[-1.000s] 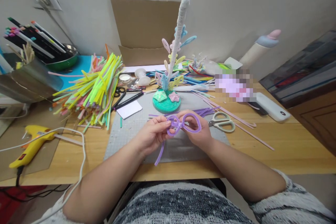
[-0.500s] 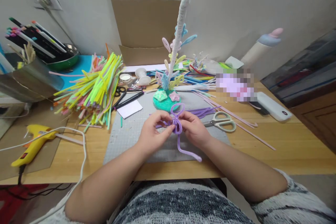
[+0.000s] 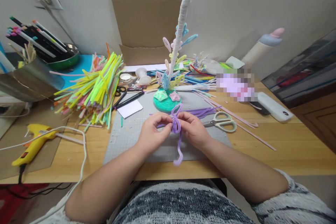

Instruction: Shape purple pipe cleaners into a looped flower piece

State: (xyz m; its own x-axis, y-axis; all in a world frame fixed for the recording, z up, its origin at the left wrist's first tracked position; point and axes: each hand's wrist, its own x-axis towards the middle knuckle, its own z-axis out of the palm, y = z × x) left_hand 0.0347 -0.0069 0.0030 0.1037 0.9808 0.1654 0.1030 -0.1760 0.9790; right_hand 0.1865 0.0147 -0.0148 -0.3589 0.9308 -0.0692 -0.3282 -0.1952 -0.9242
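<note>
A purple pipe cleaner [image 3: 175, 125], bent into loops with a loose tail dangling below, is pinched between both hands over the grey cutting mat [image 3: 126, 147]. My left hand [image 3: 154, 129] grips it from the left with thumb and forefinger. From the other side, my right hand [image 3: 193, 128] closes its fingertips on the loops. Just beyond the hands stands a white wrapped stem [image 3: 178, 35] on a round green base [image 3: 165, 103], with pastel pipe-cleaner loops along it. Purple pipe cleaners [image 3: 201, 112] and scissors [image 3: 224, 122] lie to the right.
A heap of colourful pipe cleaners [image 3: 94, 91] lies at left, near a yellow glue gun [image 3: 33, 145] with a white cord [image 3: 84, 154]. Black pens [image 3: 130, 100] rest on a white card [image 3: 130, 108]. A white bottle [image 3: 258, 50] and a white device [image 3: 274, 107] are at right.
The pipe cleaner's loose tail has swung left and now hangs nearly straight down. Its loops have turned slightly, while both hands keep their pinch in almost the same place.
</note>
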